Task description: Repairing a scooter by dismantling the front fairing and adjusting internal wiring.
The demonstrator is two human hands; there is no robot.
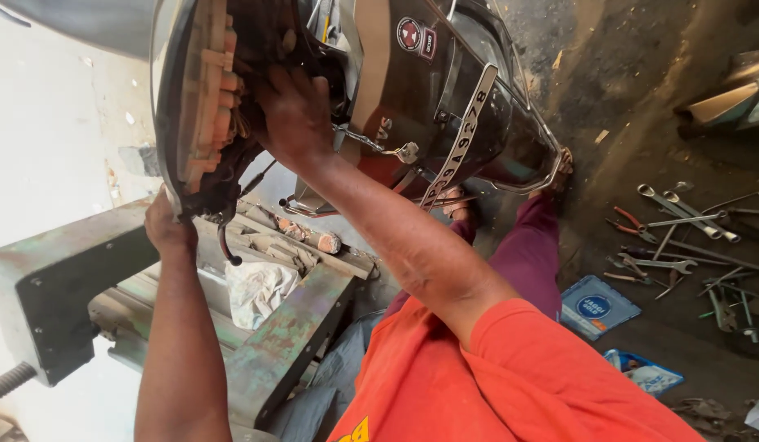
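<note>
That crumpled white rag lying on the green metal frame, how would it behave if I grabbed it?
The rag looks crumpled and folded, so it would probably be floppy and sag from wherever it is pinched. It seems thin cloth, so likely light for its size. It lies loose on the frame, so a push would probably bunch or slide it rather than roll it.

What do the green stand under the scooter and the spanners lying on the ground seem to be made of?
The green stand looks like painted steel: its green coat is chipped, with rusty brown patches showing through. The spanners look like bare polished metal, probably steel, silvery and glinting against the dark ground.
</note>
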